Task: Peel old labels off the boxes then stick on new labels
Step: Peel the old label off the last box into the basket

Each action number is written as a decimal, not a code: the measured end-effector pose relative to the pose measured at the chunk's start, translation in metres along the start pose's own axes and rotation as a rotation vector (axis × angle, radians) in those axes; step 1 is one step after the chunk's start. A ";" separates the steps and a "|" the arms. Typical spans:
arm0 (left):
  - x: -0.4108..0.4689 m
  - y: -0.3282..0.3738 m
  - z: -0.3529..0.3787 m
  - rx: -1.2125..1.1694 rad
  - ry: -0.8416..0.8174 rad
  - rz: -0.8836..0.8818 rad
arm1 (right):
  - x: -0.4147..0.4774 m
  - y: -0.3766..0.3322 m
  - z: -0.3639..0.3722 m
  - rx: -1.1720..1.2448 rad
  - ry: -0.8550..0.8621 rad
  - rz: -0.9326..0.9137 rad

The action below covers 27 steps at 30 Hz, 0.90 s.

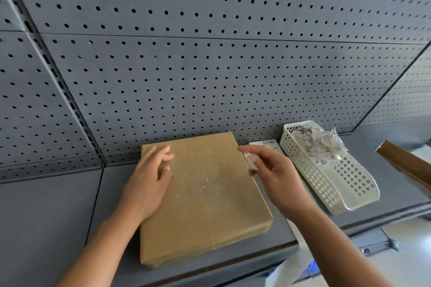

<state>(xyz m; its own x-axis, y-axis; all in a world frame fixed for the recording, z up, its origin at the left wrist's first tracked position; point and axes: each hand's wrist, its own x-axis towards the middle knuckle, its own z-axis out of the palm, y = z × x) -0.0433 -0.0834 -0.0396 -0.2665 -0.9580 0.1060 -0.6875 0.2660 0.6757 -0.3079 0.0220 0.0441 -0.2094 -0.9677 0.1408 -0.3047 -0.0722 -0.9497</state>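
Note:
A flat brown cardboard box (205, 196) lies on the grey shelf (58, 212), its top bare except for faint glue marks and small white paper specks near the middle. My left hand (149, 182) rests on the box's left side with relaxed fingers. My right hand (272, 175) hovers over the box's right edge and pinches a small pale scrap of peeled label (250, 161) between thumb and fingers. A white label sheet with a barcode (268, 144) lies on the shelf behind my right hand.
A white perforated plastic basket (335, 184) with several torn label scraps stands to the right of the box. Another brown box (405, 158) juts in at the far right. A grey pegboard wall (210, 53) rises behind the shelf. White paper (291, 268) hangs below the shelf's front edge.

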 end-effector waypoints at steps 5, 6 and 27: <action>0.001 0.000 0.002 0.006 -0.005 0.013 | 0.002 0.006 -0.027 -0.051 0.188 -0.012; 0.001 0.000 0.001 0.009 -0.006 0.014 | 0.003 0.007 -0.033 -0.046 0.210 -0.009; -0.002 0.014 -0.003 -0.027 0.019 0.049 | 0.019 0.051 -0.159 -0.475 0.729 0.059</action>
<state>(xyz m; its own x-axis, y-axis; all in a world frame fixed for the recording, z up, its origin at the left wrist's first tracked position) -0.0503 -0.0781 -0.0282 -0.2861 -0.9459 0.1530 -0.6551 0.3097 0.6891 -0.4752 0.0383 0.0428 -0.7300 -0.5587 0.3936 -0.5959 0.2384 -0.7669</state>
